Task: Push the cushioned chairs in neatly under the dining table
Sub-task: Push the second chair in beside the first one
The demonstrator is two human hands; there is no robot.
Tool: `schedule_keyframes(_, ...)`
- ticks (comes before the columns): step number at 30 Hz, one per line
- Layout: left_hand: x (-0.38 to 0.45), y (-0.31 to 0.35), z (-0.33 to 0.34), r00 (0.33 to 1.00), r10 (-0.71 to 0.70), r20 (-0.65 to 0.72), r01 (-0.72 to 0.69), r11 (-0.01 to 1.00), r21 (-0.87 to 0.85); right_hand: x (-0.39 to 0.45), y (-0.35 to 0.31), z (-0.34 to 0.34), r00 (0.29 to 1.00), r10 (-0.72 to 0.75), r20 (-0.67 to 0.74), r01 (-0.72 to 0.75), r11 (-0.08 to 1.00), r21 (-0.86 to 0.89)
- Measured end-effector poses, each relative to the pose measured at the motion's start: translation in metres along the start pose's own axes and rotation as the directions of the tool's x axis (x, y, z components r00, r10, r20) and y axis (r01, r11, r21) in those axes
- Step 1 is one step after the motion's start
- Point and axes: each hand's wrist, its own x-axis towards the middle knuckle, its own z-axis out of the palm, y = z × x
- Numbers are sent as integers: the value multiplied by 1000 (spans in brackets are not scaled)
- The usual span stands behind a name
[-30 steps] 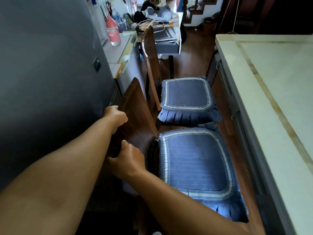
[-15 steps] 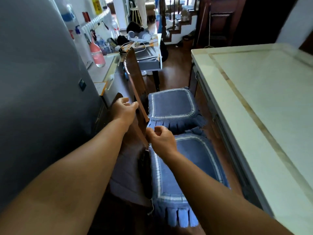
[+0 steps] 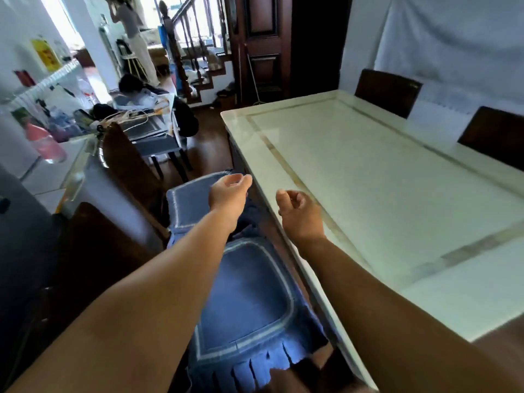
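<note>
Dark wood floor, pale glossy stone dining table (image 3: 382, 194) with inlaid border filling the right of frame. Both hands empty, mid-air: left hand (image 3: 228, 195) loosely cupped, fingers curled, above the far blue cushion (image 3: 190, 202); right hand (image 3: 300, 215) half-curled over the table edge. Near cushioned chair (image 3: 243, 296), centre-bottom: quilted blue pad, pale piping, pleated skirt, seat edge just under the tabletop; dark wood backrest (image 3: 93, 251) at left. Second chair backrest (image 3: 127, 165) upper left.

A pink bottle (image 3: 46, 144) stands near a cluttered side table (image 3: 158, 137).
</note>
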Motion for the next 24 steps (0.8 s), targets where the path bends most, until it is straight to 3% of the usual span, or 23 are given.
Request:
schedule_keyframes(6,-72,40,142,993,8,120,5,994,-107,25,21,-155,988,4,-152,7,997,72)
schedule_keyframes(13,-152,75,308,973,93,213,-66,990,-128,44,49,-335,965,-28,-261,38,999,33)
schedule_keyframes(24,-250,134,535,859,198,472,-148,979,-140,69,79,-564,869,16,-494,1,999,33)
